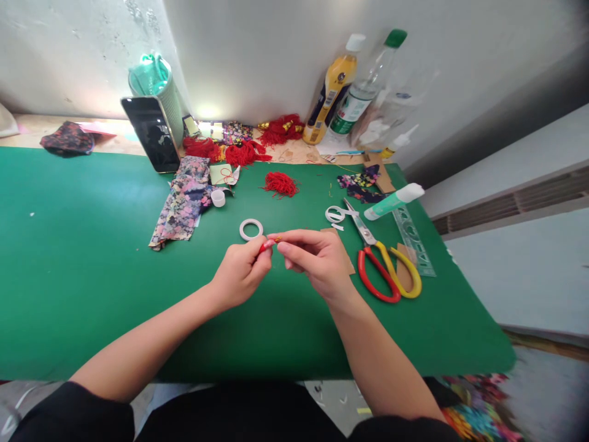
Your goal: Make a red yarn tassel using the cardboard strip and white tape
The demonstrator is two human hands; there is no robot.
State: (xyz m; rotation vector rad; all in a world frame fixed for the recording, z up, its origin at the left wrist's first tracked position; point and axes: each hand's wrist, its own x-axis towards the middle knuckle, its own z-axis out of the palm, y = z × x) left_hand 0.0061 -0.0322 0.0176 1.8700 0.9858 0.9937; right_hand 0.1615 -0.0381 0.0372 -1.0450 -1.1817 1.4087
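Observation:
Both my hands meet over the middle of the green mat (pixel 92 245). My left hand (pixel 242 273) is closed in a pinch on a small red piece (pixel 263 247). My right hand (pixel 317 258) pinches the same small red piece from the other side, with its fingers curled. A white tape ring (pixel 251 229) lies flat just beyond my left hand. A loose bundle of red thread (pixel 280 183) rests farther back on the mat. I cannot make out exactly what the red piece is.
Red-and-yellow-handled scissors (pixel 386 270) lie right of my right hand, with small white scissors (pixel 338 215), a glue tube (pixel 393 201) and a clear ruler (pixel 414 242) near them. Floral fabric (pixel 181 202), a phone (pixel 151 132), red tassels (pixel 243 152) and bottles (pixel 334 86) line the back.

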